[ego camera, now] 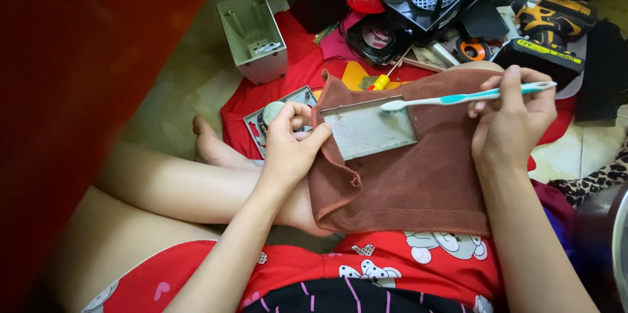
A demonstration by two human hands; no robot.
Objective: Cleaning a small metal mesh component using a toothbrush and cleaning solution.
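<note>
1. Your left hand (291, 146) pinches the left edge of the metal mesh panel (368, 128), fingers curled.
2. Panel: flat, rectangular, grey fine mesh with a metal rim, lying on the brown towel (405, 182) over your knee.
3. Your right hand (513, 120) grips a white-and-teal toothbrush (468, 96), bristles touching the panel's top right corner.

right hand (513, 117) gripping toothbrush (464, 97), bristles on mesh filter (369, 131) (over brown towel (418, 182))

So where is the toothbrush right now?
In the head view, the right hand holds the toothbrush right of centre, its bristles resting on the metal mesh filter that lies on the brown towel.
</note>
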